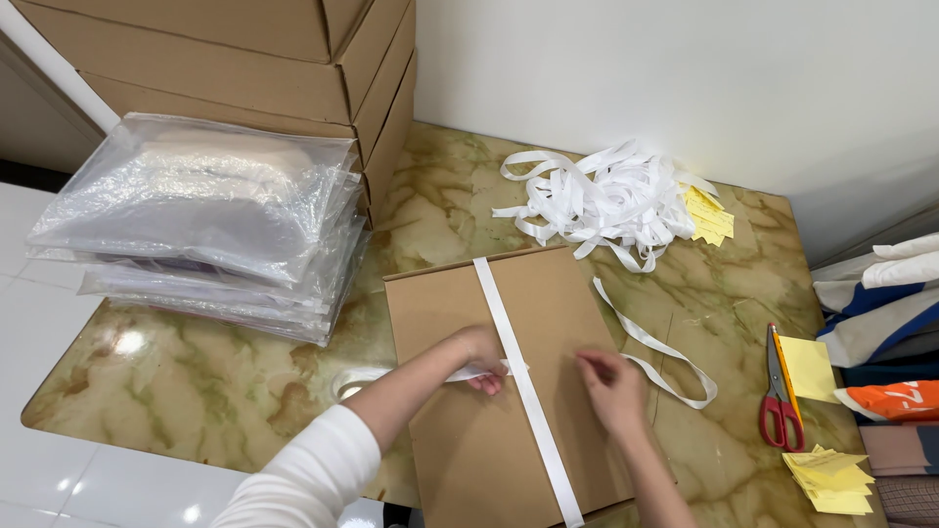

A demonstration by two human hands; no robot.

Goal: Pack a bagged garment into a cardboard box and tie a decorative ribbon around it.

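2 hands on cardboard box (509, 391) | left hand (481, 354) pinching white strap (528, 396) | right hand (611, 386) fingertips on box

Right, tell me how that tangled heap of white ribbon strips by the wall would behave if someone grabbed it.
The tangled heap of white ribbon strips would probably be floppy: its loops sag and curl over the marble-patterned table. It looks light for its bulk, being thin flat bands. Lifting one strand would likely drag others along, since they interlace, and might shift the yellow paper slips at its edge.
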